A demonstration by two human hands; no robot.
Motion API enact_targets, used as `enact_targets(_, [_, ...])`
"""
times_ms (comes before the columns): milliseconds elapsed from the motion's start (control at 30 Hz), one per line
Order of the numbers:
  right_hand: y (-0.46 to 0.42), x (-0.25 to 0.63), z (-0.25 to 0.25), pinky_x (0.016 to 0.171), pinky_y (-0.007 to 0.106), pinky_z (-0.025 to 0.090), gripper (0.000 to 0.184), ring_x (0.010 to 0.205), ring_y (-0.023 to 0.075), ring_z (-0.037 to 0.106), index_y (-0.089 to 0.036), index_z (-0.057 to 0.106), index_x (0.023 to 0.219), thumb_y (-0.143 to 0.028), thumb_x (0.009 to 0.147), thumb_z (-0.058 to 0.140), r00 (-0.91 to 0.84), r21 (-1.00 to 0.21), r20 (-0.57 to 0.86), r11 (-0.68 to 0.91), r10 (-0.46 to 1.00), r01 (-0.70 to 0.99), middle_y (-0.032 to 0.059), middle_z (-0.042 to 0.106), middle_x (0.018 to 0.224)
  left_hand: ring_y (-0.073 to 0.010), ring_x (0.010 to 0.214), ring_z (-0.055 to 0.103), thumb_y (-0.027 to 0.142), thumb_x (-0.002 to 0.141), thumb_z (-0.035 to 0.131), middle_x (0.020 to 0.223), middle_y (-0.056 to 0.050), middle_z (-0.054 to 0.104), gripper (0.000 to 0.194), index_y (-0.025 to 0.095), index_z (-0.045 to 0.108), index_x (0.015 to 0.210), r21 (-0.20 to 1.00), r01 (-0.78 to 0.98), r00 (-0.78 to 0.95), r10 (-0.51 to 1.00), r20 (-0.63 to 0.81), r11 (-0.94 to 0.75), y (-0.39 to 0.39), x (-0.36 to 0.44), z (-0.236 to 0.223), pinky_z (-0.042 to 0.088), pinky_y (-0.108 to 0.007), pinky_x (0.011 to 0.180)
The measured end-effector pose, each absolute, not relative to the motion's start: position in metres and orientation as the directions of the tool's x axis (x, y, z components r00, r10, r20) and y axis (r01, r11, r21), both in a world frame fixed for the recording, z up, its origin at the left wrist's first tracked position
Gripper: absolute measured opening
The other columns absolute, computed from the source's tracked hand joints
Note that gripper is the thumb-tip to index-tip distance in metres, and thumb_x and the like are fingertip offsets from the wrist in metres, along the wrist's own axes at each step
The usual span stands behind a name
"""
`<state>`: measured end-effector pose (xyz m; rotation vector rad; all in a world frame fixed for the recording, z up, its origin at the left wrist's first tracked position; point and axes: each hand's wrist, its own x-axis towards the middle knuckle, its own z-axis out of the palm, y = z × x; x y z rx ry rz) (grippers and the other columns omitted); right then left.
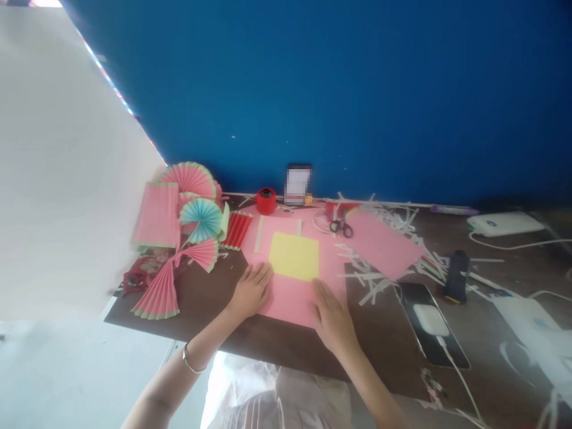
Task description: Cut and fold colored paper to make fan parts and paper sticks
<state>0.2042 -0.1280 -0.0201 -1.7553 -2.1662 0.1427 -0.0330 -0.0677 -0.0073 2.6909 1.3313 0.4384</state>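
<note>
A yellow square of paper lies flat on a large pink sheet on the dark table. My left hand rests palm down by the yellow paper's lower left corner, fingers stretched out over the pink sheet. At the lower right corner, my right hand lies with its fingers extended, the tips at the yellow edge. Neither hand grips anything. Behind the yellow square is a smaller pink paper with pale strips. Black-handled scissors lie to the right, beyond the sheet's middle.
Pleated paper fans, pink and teal, crowd the left. A red tape roll stands near the blue wall. White paper strips are scattered right, near another pink sheet, a phone and a cabled white device.
</note>
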Motion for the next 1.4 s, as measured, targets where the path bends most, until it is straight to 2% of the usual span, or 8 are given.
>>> enact_targets(267, [-0.099,0.205,-0.008,0.101,0.047,0.024,0.029,0.096,0.0236,0.056,-0.021,0.063,0.097,-0.028,0.089,0.036,-0.169,-0.305,0.295,0.260,0.940,0.916,0.0075,0.066,0.095,-0.0258,0.122,0.042,0.013,0.082,0.043,0.127,-0.008,0.052,0.036,0.017,0.051,0.118,0.284,0.738,0.569,0.791,0.227,-0.612,-0.053,-0.037,-0.003,0.031,-0.043,0.103])
enact_targets(400, [-0.082,0.207,-0.011,0.083,0.038,0.035,0.025,0.087,0.0231,0.053,-0.021,0.064,0.091,-0.028,0.089,0.040,-0.249,-0.235,0.297,0.323,0.922,0.917,0.0074,0.064,0.085,-0.0239,0.110,0.049,0.016,0.085,0.046,0.113,-0.010,0.057,0.020,0.016,0.057,0.102,0.275,0.694,0.630,0.746,0.217,-0.666,-0.036,-0.032,0.007,0.040,-0.040,0.093])
enact_targets(567, [-0.071,0.213,-0.015,0.071,0.032,0.033,0.018,0.076,0.0193,0.050,-0.017,0.061,0.078,-0.016,0.086,0.046,-0.396,-0.074,0.298,0.434,0.869,0.898,0.0052,0.060,0.077,-0.0203,0.096,0.051,0.015,0.086,0.046,0.100,-0.007,0.057,0.018,0.016,0.055,0.102,0.191,0.620,0.753,0.646,0.124,-0.761,-0.018,-0.029,0.012,0.044,-0.035,0.084])
enact_targets(700, [-0.070,0.213,-0.013,0.070,0.031,0.033,0.022,0.071,0.0177,0.049,-0.018,0.058,0.071,-0.013,0.086,0.043,-0.393,-0.074,0.292,0.430,0.872,0.900,0.0045,0.058,0.071,-0.0201,0.093,0.051,0.014,0.088,0.044,0.096,-0.008,0.056,0.015,0.014,0.055,0.098,0.183,0.595,0.781,0.617,0.098,-0.782,-0.012,-0.029,0.007,0.044,-0.034,0.082])
enact_targets(833, [-0.067,0.211,-0.013,0.069,0.030,0.035,0.021,0.073,0.0179,0.050,-0.017,0.057,0.076,-0.020,0.088,0.040,-0.336,-0.119,0.295,0.383,0.895,0.916,0.0053,0.058,0.076,-0.0191,0.092,0.051,0.017,0.089,0.042,0.096,-0.008,0.055,0.014,0.013,0.054,0.095,0.318,0.613,0.720,0.678,0.152,-0.723,-0.010,-0.029,0.003,0.045,-0.034,0.081])
enact_targets(1000, [-0.062,0.214,-0.020,0.077,0.033,0.041,0.020,0.089,0.0209,0.052,-0.019,0.054,0.080,-0.027,0.089,0.039,-0.210,-0.341,0.271,0.298,0.939,0.892,0.0083,0.057,0.095,-0.0180,0.093,0.050,0.023,0.088,0.045,0.096,-0.006,0.054,0.015,0.015,0.058,0.087,0.523,0.587,0.609,0.762,0.217,-0.618,-0.005,-0.030,-0.003,0.044,-0.033,0.083])
enact_targets(1167, [-0.059,0.215,-0.022,0.088,0.039,0.040,0.019,0.105,0.0235,0.049,-0.020,0.051,0.073,-0.032,0.086,0.043,-0.128,-0.428,0.247,0.227,0.961,0.875,0.0111,0.053,0.109,-0.0177,0.093,0.051,0.026,0.083,0.054,0.096,-0.006,0.053,0.014,0.015,0.059,0.076,0.671,0.583,0.499,0.853,0.151,-0.459,0.000,-0.026,-0.003,0.043,-0.033,0.085])
enact_targets(1400, [-0.055,0.213,-0.017,0.089,0.042,0.039,0.024,0.110,0.0268,0.047,-0.021,0.042,0.061,-0.030,0.083,0.047,-0.061,-0.416,0.216,0.148,0.974,0.897,0.0157,0.050,0.116,-0.0185,0.095,0.051,0.026,0.077,0.062,0.097,-0.006,0.051,0.022,0.014,0.054,0.061,0.696,0.632,0.442,0.896,0.038,-0.341,0.009,-0.020,0.002,0.043,-0.033,0.086])
